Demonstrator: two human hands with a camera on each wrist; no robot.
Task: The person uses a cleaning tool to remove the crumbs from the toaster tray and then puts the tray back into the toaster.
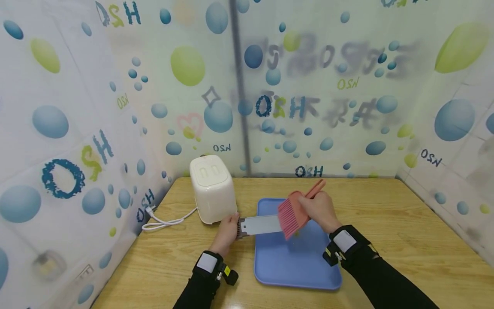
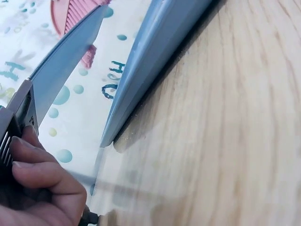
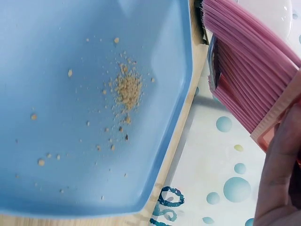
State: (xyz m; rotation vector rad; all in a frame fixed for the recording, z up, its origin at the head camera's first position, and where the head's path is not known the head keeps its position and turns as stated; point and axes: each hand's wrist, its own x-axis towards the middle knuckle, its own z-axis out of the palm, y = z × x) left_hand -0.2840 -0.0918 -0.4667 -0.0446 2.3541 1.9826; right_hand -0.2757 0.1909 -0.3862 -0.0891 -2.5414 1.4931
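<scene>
My left hand [image 1: 227, 234] grips the grey ridged end of a flat metal crumb tray [image 1: 260, 225], which is held out over the left part of a blue tray [image 1: 297, 268]. In the left wrist view, curled fingers [image 2: 44, 174] hold that end. A pink brush [image 1: 297, 210] is in my right hand [image 1: 322, 210], its bristles at the crumb tray's far end. The right wrist view shows the bristles [image 3: 254, 70] around that end, and a small heap of brown crumbs [image 3: 128, 89] in the blue tray, with loose bits scattered about it.
A cream toaster [image 1: 214, 193] stands just beyond my left hand. Its white cord [image 1: 166, 223] lies coiled on the wooden table [image 1: 386, 223], with the plug at the left edge. Patterned sheets [image 1: 189, 107] enclose the table at the back and sides.
</scene>
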